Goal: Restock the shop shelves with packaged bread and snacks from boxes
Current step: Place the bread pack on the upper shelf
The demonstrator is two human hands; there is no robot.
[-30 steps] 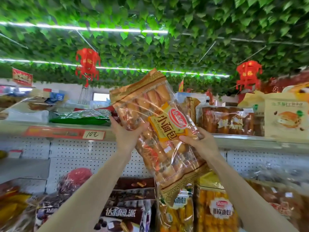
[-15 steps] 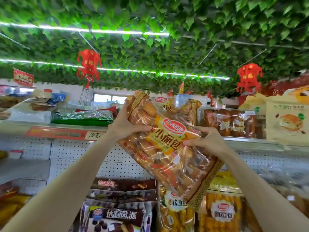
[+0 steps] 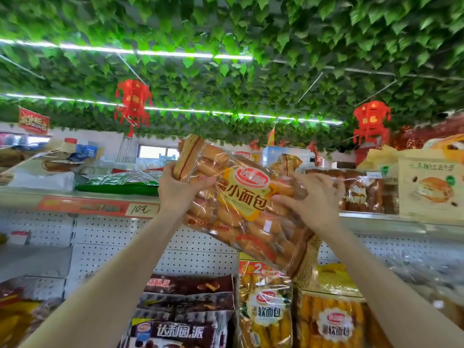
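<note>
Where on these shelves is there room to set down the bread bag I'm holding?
Likeliest on the top shelf, between the green packet and the brown bread packs, though the bread bag hides most of that gap. Rightward the paper bags crowd it. Lower down, open space above the pie boxes, before the pegboard.

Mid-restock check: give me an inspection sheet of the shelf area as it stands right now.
Surface: top shelf, price strip on its edge; pegboard below.
Job's things: bread bag, tilted, held in front of the top shelf, not yet set down.
Clutter: green packet and bread packs on the top shelf; chocolate pie packs and soft bread bags below.
Hands: left hand grips the bag's upper end; right hand holds its right side.
Cables: nothing seen.
Surroundings: leaf-covered ceiling, light strips, two red lanterns.
</note>
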